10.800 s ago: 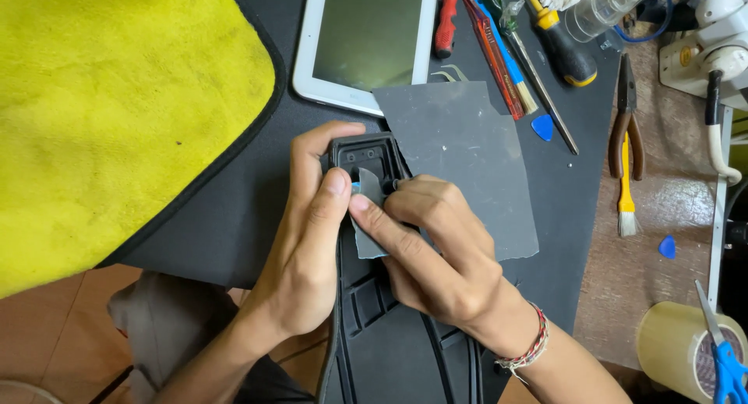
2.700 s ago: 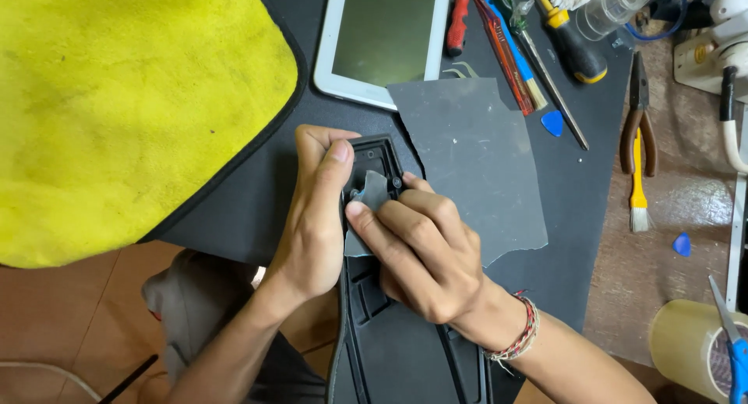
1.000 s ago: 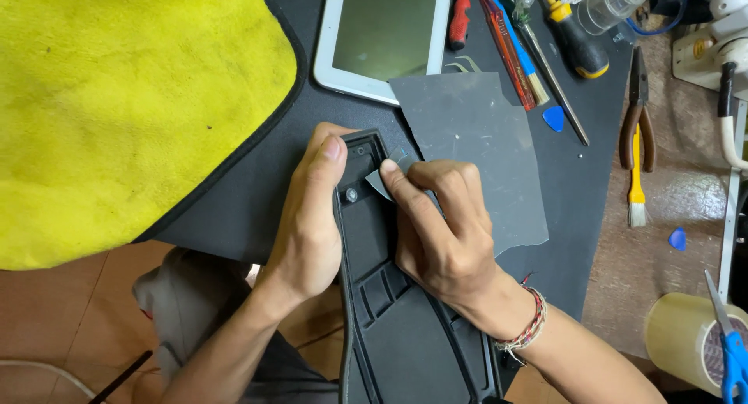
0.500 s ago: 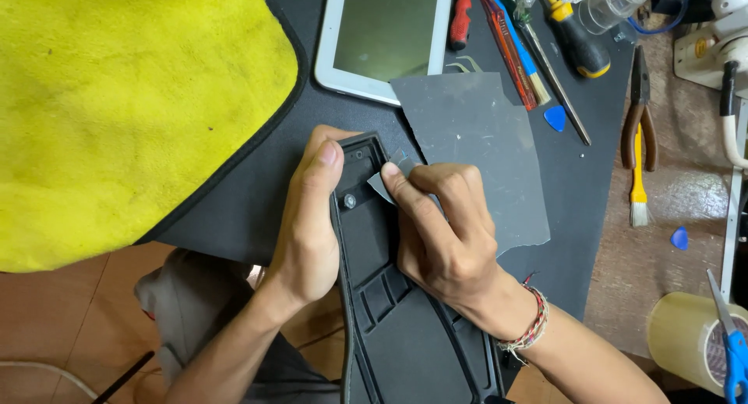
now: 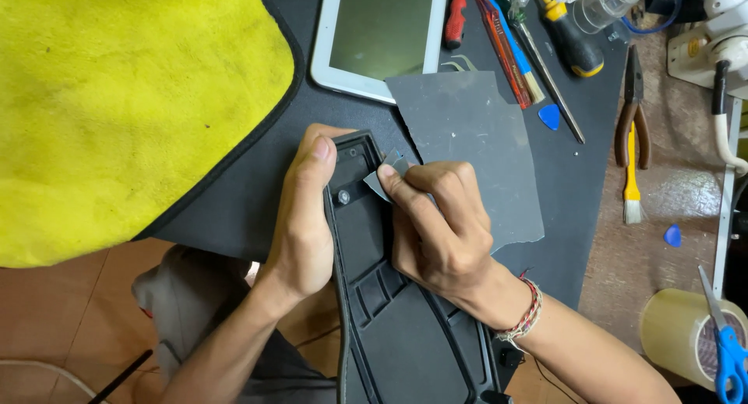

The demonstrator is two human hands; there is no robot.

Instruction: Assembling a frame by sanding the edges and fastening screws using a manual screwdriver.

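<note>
Sandpaper scrap: small grey bit, pinched in right hand fingertips, pressed on the black plastic panel at centre frame.
Left hand: wrapped round the panel's top edge, thumb on top.
Tip: I'd keep strokes short and pressure light near that screw boss.

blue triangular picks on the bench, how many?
2. One blue pick lies on the black mat beside the grey sandpaper sheet. The other pick lies on the bare brown benchtop below the small brush. More may be hidden.
</note>
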